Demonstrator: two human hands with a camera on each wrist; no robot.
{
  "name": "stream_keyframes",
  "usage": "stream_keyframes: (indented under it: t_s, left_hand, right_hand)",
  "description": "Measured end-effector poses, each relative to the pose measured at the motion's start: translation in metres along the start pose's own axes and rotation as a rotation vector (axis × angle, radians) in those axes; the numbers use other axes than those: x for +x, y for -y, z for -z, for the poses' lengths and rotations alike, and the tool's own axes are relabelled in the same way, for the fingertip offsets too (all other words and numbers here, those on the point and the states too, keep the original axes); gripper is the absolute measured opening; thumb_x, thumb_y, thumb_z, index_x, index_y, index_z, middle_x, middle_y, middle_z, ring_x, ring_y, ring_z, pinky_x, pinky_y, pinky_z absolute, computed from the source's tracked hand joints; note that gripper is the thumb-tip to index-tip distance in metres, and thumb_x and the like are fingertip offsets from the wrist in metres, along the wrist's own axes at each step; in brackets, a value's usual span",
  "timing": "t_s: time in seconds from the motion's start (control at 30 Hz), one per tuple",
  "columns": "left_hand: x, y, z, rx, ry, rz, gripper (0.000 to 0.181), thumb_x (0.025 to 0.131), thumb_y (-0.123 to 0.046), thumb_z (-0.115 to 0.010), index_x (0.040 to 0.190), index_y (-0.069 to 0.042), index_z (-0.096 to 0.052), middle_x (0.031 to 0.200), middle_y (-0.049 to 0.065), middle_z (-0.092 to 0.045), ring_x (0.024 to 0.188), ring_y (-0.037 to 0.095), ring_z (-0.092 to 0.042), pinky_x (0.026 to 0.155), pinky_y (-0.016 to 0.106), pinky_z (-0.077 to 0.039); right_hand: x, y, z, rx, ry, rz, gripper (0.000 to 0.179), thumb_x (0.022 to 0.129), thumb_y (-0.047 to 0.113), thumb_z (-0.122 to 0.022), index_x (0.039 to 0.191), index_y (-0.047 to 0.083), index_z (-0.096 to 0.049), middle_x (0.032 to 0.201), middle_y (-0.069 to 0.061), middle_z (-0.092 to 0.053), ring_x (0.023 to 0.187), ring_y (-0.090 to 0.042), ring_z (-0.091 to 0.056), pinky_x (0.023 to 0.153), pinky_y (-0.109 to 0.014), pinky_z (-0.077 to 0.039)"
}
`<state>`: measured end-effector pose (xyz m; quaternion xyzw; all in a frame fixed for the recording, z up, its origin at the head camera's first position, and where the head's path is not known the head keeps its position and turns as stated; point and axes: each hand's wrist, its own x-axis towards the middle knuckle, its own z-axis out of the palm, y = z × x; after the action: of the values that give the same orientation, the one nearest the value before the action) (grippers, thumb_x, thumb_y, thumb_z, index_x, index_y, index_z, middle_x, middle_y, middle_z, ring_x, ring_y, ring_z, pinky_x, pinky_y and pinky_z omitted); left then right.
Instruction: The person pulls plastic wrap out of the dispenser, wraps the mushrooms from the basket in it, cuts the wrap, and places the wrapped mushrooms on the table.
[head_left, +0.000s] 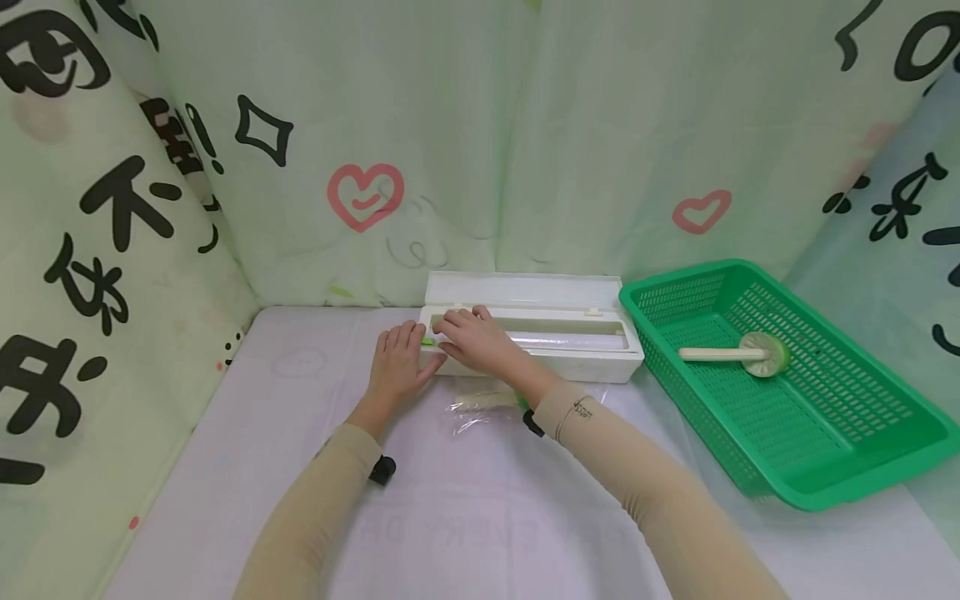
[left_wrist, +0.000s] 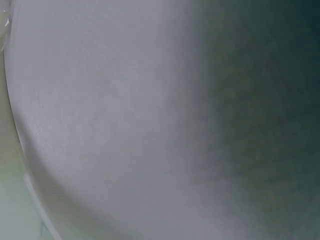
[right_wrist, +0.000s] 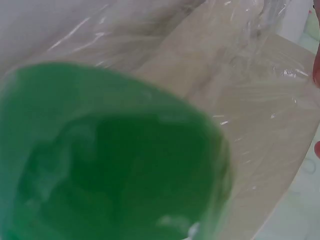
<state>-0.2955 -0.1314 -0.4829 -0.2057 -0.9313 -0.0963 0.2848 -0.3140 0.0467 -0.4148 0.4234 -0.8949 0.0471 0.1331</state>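
Note:
My left hand (head_left: 396, 360) lies at the left end of a white lidded box (head_left: 570, 364), its fingers reaching over the edge. Beside it, my right hand (head_left: 474, 340) bends its fingers over the box's left part; what its fingertips hold is hidden. A small green piece (head_left: 428, 341) shows between the hands. Inside the box lies a roll of clear plastic wrap (head_left: 570, 341). Below the right wrist, clear film (head_left: 468, 423) lies around a pale handle (head_left: 483, 401). In the right wrist view, a blurred green round head (right_wrist: 150, 175) sits under the film, close to the camera.
At the right stands a green perforated basket (head_left: 798, 493). In it lies a pale-handled tool (head_left: 720, 354) with a round white and green head. The box's raised lid (head_left: 522, 289) leans near the printed curtain (head_left: 465, 150) behind. A white cloth (head_left: 465, 533) covers the table.

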Motion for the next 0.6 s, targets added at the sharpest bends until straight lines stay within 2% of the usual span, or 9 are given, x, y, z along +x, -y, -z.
stream_keyframes:
  t_s: [0.1,0.17,0.4,0.6]
  left_hand:
    - [0.001,0.001,0.001,-0.005,0.033,0.016,0.06,0.082,-0.051,-0.047,0.114,-0.001,-0.046,0.114,0.016,-0.047,0.1,0.032,-0.044,0.085,0.043,-0.034]
    - [0.0,0.003,0.001,-0.017,0.058,0.031,0.061,0.08,-0.051,-0.05,0.116,-0.001,-0.045,0.115,0.015,-0.045,0.101,0.032,-0.043,0.085,0.043,-0.034]
    - [-0.002,0.006,-0.002,-0.032,0.107,0.066,0.071,0.084,-0.065,-0.031,0.12,-0.004,-0.043,0.118,0.015,-0.043,0.104,0.032,-0.041,0.087,0.044,-0.033]
    - [-0.003,0.005,-0.003,-0.075,0.091,0.031,0.058,0.089,-0.049,-0.047,0.119,0.0,-0.043,0.117,0.018,-0.042,0.105,0.034,-0.042,0.086,0.046,-0.034]
  right_hand:
    - [0.007,0.004,0.0,-0.013,0.033,-0.009,0.021,0.092,0.027,-0.054,0.109,0.016,-0.059,0.109,0.0,-0.056,0.103,-0.019,-0.052,0.09,-0.041,-0.033]
    - [0.011,0.007,0.0,-0.024,0.055,-0.019,0.021,0.092,0.028,-0.053,0.108,0.016,-0.059,0.109,0.0,-0.056,0.103,-0.019,-0.052,0.091,-0.041,-0.033]
    - [0.016,0.01,-0.005,-0.091,0.106,-0.028,0.023,0.093,0.031,-0.05,0.109,0.016,-0.059,0.108,0.0,-0.056,0.101,-0.019,-0.053,0.09,-0.039,-0.033]
    - [0.016,0.008,-0.008,-0.172,0.135,-0.011,0.025,0.095,0.032,-0.046,0.115,0.021,-0.057,0.106,0.002,-0.055,0.099,-0.019,-0.053,0.092,-0.04,-0.032]
